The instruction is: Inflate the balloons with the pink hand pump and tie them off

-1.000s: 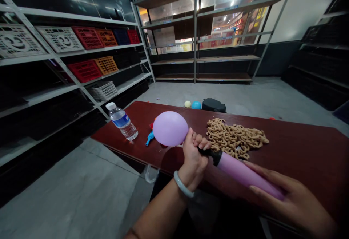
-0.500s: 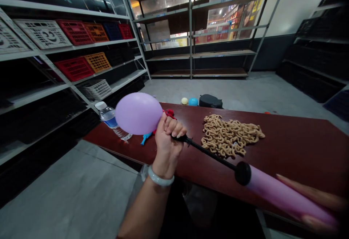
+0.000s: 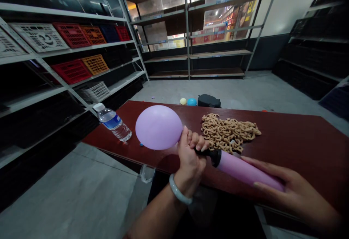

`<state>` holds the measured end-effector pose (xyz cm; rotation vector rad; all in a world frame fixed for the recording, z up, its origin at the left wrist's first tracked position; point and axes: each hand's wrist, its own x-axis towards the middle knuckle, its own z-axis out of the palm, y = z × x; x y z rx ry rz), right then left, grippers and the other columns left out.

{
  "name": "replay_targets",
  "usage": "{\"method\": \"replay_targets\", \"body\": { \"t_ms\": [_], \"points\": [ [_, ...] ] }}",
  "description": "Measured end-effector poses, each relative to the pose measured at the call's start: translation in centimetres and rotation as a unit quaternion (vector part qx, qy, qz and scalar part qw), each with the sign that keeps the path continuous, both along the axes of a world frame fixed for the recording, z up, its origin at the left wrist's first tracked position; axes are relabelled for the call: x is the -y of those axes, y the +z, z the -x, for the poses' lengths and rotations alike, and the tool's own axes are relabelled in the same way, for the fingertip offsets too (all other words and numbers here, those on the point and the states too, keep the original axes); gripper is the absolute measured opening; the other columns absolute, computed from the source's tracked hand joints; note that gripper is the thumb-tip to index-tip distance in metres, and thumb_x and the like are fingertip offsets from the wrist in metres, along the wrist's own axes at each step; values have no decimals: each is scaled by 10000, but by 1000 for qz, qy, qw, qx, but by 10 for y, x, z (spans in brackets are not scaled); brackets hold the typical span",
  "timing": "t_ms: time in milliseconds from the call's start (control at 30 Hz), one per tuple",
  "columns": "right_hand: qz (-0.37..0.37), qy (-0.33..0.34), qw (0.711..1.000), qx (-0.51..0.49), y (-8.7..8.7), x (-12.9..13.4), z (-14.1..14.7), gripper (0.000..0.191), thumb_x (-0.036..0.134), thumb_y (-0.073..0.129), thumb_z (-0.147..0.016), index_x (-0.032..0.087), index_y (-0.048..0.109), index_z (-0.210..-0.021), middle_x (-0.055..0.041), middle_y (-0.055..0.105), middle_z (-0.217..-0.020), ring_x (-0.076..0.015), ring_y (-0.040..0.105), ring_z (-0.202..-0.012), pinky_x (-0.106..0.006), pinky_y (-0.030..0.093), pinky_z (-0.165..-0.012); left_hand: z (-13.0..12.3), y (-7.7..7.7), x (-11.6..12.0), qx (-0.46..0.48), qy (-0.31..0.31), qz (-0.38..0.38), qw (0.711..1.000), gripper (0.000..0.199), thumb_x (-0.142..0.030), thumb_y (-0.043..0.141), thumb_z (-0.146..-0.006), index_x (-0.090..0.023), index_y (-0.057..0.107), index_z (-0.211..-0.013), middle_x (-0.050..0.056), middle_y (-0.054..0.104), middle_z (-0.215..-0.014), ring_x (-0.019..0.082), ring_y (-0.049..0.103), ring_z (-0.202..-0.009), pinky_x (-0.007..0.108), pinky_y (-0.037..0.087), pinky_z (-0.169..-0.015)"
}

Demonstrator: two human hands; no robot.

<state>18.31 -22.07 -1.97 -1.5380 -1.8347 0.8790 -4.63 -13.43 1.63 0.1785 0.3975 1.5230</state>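
Note:
A purple balloon [image 3: 158, 127], swollen with air, sits at the fingertips of my left hand [image 3: 192, 151]. That hand is wrapped round the black handle end of a balloon pump and the balloon's neck, which my fingers hide. My right hand [image 3: 289, 191] grips the pink barrel of the balloon pump [image 3: 248, 170] from its far end. Little of the black rod shows between handle and barrel. Beneath the balloon, a bit of blue [image 3: 141, 144] peeks out on the table. A pale bracelet [image 3: 180, 191] circles my left wrist.
On the dark red table [image 3: 289, 137] lie a heap of brown twisted snacks [image 3: 229, 131] and a tilted-looking water bottle [image 3: 113, 122]. Beyond it, a blue balloon [image 3: 191, 102], a yellow balloon [image 3: 183, 101] and a black bag [image 3: 208, 100] show. Shelves with crates [image 3: 72, 35] stand left.
My two hands have come closer together, pushing the pump's rod into the barrel. The balloon and left hand moved right, now covering the red and blue pieces on the table.

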Motion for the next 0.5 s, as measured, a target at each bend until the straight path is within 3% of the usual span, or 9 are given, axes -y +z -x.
{"method": "replay_targets", "body": {
  "t_ms": [100, 200, 267, 367, 500],
  "points": [
    [-16, 41, 993, 111, 5, -10, 27, 585, 487, 671, -799, 311, 606, -1354, -49, 714, -1230, -270, 701, -1037, -345, 558, -873, -9, -4, -2, -17, -7, 11, 1000, 495, -361, 633, -887, -201, 263, -601, -98, 185, -452, 46, 216, -350, 204, 193, -404],
    [-36, 24, 970, 239, 0, -17, 52, 531, 439, 651, -790, 289, 611, -1297, -54, 771, -1020, -291, 733, -872, -358, 559, -679, -14, -10, -1, -33, -13, 0, 999, 490, -361, 621, -896, -195, 286, -579, -90, 218, -437, 48, 227, -345, 206, 191, -388],
    [-63, 5, 959, 275, -2, -19, 59, 490, 403, 628, -794, 281, 617, -1268, -56, 769, -1014, -292, 733, -858, -349, 543, -631, -10, -10, -3, -34, -18, -19, 999, 488, -360, 608, -907, -195, 291, -575, -88, 222, -433, 53, 243, -346, 211, 223, -393],
    [-109, 1, 953, 282, 2, -17, 49, 518, 336, 645, -762, 298, 622, -1278, -47, 756, -1099, -277, 734, -886, -340, 553, -661, 13, 6, -11, -31, -33, -50, 998, 471, -351, 593, -920, -196, 303, -584, -92, 219, -440, 53, 253, -350, 217, 253, -404],
    [-123, 2, 954, 272, 17, -8, 18, 508, 329, 663, -758, 297, 651, -1265, -42, 749, -1138, -272, 733, -930, -353, 575, -744, 53, 41, -25, -49, -3, -97, 994, 463, -298, 563, -939, -198, 280, -588, -93, 198, -446, 52, 260, -356, 219, 263, -418]
  ]
}}
